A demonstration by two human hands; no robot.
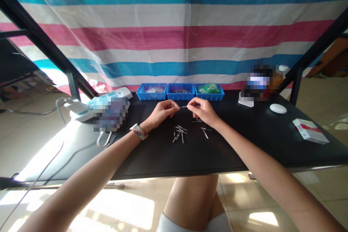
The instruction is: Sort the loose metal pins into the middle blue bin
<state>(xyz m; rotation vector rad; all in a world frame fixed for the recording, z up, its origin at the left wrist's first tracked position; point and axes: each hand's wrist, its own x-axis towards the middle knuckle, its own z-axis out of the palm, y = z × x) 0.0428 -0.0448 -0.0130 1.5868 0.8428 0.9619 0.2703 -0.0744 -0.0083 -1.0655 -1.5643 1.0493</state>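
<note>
My left hand (pixel 165 110) and my right hand (pixel 201 110) face each other above the table, each with thumb and fingers pinched together. Between the fingertips runs a thin metal pin (pixel 183 107) with a thicker part near its middle, shaped much like a blind rivet. Both hands grip it, one at each end. Below and between them lies a loose pile of similar metal pins (pixel 179 132). A smaller group of pins (pixel 206 132) rests under my right wrist, and a few more pins (pixel 197 120) lie just below my right fingers.
Behind my hands stand three blue bins: a left bin (pixel 151 96) with clear bags, a middle bin (pixel 180 96) with metal pins, a right bin (pixel 209 97) with green pieces. A power strip (pixel 111 96) lies left. A white mouse (pixel 278 108) and small box (pixel 310 131) lie right.
</note>
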